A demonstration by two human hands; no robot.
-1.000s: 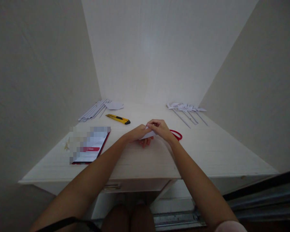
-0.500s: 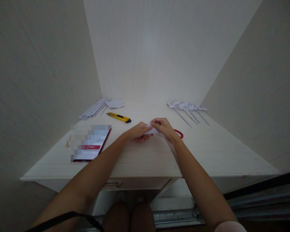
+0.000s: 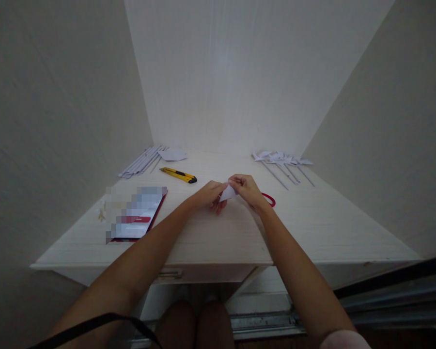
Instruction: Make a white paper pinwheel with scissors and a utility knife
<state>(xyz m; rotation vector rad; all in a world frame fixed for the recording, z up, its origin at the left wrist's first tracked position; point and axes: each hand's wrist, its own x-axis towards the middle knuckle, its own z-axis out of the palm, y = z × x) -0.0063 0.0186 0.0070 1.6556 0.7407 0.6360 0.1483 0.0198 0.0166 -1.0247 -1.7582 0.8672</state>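
Observation:
Both of my hands meet over the middle of the white desk [image 3: 312, 228] and pinch a small folded piece of white paper [image 3: 227, 193]. My left hand [image 3: 208, 193] grips its left side with fingers curled under it. My right hand [image 3: 245, 188] pinches its upper right edge. The paper is lifted a little off the desk and tilted. Red scissor handles [image 3: 269, 199] lie on the desk just behind my right wrist, partly hidden by it.
A yellow utility knife [image 3: 178, 175] lies left of my hands. Several rolled paper sticks [image 3: 141, 162] and a folded paper shape [image 3: 172, 154] lie at the back left. Paper pinwheels on sticks [image 3: 281, 162] lie at the back right. A phone [image 3: 136, 214] rests at the front left.
The paper has been lifted slightly off the desk and turned up on edge between my fingers. Both hands stayed in the same place.

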